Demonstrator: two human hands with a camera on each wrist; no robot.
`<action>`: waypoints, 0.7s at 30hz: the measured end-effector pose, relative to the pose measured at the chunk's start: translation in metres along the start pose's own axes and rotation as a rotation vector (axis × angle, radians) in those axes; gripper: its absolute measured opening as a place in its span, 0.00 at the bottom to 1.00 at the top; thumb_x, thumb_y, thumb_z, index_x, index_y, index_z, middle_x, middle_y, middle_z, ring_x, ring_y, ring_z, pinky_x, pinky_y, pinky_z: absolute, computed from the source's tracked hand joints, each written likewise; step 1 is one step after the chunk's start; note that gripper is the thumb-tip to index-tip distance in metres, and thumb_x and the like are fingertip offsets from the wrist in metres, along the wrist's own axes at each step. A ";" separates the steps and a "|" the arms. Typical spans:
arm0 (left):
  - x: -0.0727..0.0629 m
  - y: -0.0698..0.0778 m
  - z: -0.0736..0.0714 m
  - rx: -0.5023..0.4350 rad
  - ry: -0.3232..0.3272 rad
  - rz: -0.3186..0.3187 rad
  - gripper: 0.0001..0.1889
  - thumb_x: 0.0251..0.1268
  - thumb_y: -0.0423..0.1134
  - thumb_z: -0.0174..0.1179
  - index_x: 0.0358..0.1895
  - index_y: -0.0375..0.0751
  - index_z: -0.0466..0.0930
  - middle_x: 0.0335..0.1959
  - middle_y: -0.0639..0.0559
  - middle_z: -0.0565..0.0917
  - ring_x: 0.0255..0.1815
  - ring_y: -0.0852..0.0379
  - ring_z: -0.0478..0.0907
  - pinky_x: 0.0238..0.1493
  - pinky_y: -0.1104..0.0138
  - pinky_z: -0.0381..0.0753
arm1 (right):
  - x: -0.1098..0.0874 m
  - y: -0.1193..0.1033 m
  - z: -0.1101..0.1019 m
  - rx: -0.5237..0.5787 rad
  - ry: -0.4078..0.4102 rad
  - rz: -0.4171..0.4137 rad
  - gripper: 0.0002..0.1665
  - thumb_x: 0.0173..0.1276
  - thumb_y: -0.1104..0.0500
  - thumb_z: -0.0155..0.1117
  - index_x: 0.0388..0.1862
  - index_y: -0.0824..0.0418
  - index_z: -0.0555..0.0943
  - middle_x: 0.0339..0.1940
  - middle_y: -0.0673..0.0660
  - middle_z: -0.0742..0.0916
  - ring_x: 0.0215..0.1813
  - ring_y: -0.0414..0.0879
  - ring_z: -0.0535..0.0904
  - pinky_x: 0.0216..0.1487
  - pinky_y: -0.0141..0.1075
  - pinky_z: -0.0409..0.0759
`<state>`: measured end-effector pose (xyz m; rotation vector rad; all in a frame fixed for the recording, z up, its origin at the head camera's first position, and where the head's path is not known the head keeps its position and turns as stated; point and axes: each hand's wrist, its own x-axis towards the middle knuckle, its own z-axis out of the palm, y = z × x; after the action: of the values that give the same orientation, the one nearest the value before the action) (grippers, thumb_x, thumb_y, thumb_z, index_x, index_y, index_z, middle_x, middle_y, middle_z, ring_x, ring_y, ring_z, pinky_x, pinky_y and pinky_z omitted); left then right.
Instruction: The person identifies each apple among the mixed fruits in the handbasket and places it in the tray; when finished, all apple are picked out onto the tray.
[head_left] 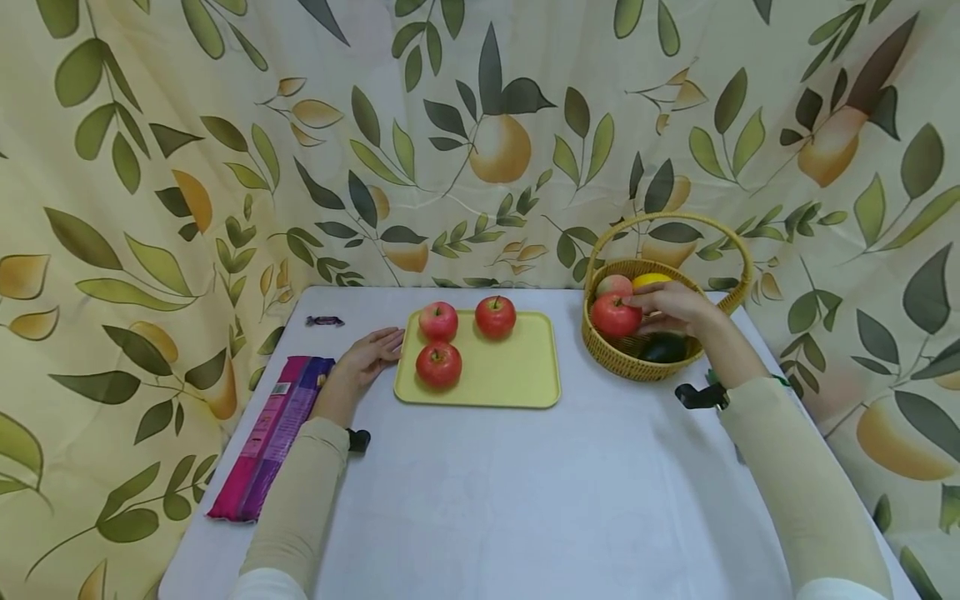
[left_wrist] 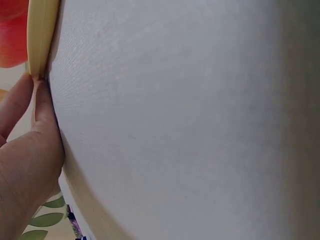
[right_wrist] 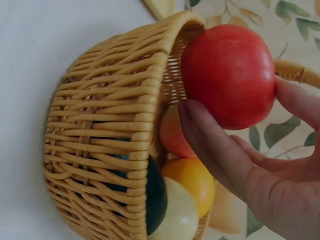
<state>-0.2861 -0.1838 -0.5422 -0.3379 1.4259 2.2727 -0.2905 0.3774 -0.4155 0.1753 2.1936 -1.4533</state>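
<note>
In the head view my right hand (head_left: 671,307) is over the wicker basket (head_left: 637,367), holding a red apple (head_left: 615,317) between thumb and fingers. Up close in the right wrist view, the apple (right_wrist: 229,75) is at the basket's rim. Straight fingers of my left hand (head_left: 369,354) touch the left edge of the yellow tray (head_left: 502,375); its fingertips meet the rim in the left wrist view. On the tray lie three red apples: one at the back left (head_left: 438,321), one at the front left (head_left: 438,365) and one at the back right (head_left: 495,317).
Inside the basket are a pinkish fruit (right_wrist: 175,132), a yellow fruit (right_wrist: 192,182), a pale round fruit (right_wrist: 175,212) and a dark green one (head_left: 663,347). Its tall handle (head_left: 671,217) arches above. A pink-purple packet (head_left: 273,437) and a small wrapped candy (head_left: 325,321) lie at left.
</note>
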 end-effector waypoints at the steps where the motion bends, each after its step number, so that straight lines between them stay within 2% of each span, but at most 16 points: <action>1: 0.000 0.000 0.000 0.001 -0.001 0.000 0.42 0.70 0.09 0.44 0.84 0.35 0.47 0.84 0.39 0.55 0.83 0.49 0.56 0.71 0.64 0.74 | -0.002 -0.001 0.000 0.010 0.004 -0.002 0.48 0.79 0.51 0.65 0.82 0.72 0.52 0.64 0.69 0.70 0.55 0.56 0.80 0.61 0.48 0.86; 9: 0.002 -0.001 0.000 -0.005 0.000 -0.002 0.42 0.70 0.10 0.45 0.85 0.35 0.47 0.84 0.39 0.55 0.83 0.49 0.56 0.71 0.64 0.74 | -0.010 -0.007 0.003 0.082 0.024 0.000 0.46 0.79 0.50 0.64 0.83 0.69 0.53 0.62 0.65 0.72 0.46 0.49 0.85 0.61 0.47 0.85; 13: 0.002 -0.002 0.000 -0.001 -0.010 0.002 0.42 0.69 0.08 0.43 0.85 0.35 0.45 0.85 0.39 0.53 0.84 0.49 0.54 0.70 0.64 0.74 | -0.013 -0.010 0.005 0.112 0.029 -0.013 0.48 0.78 0.50 0.66 0.83 0.69 0.53 0.61 0.65 0.73 0.45 0.48 0.85 0.57 0.44 0.88; 21: 0.002 -0.001 -0.001 -0.012 -0.010 0.004 0.44 0.68 0.07 0.42 0.85 0.35 0.45 0.85 0.39 0.52 0.84 0.48 0.53 0.70 0.63 0.74 | -0.023 -0.019 0.018 0.143 0.019 -0.054 0.46 0.78 0.52 0.66 0.83 0.70 0.54 0.62 0.66 0.75 0.46 0.50 0.88 0.58 0.47 0.87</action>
<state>-0.2878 -0.1839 -0.5443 -0.3278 1.4092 2.2840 -0.2714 0.3569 -0.3943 0.1808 2.1248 -1.6459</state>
